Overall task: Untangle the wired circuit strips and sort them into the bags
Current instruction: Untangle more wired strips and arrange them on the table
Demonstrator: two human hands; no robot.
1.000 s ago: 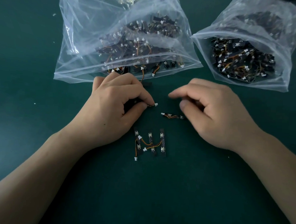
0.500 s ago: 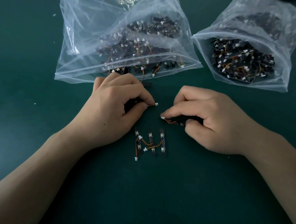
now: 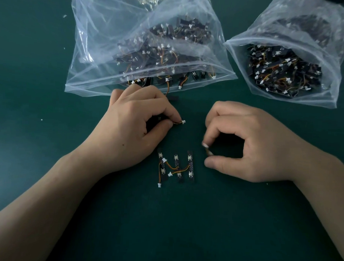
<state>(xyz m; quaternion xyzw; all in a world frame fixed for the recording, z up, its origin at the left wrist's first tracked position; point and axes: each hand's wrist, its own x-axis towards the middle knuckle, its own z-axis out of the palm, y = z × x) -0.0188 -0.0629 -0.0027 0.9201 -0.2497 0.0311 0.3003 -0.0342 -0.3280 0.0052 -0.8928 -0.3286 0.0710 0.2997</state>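
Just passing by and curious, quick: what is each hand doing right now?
Left hand: pinching a wired strip between thumb and forefinger.
Right hand: curled, apparently pinching a second strip; blurred.

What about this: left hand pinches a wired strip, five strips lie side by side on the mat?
Wrong count: the head view shows three strips, not five, side by side on the mat. The left hand does pinch a wired strip.

Table (image 3: 183, 228): you work on a dark green, matte surface that fills the whole view.
White specks (image 3: 41, 119): you have a few tiny bits on its left part, well apart.
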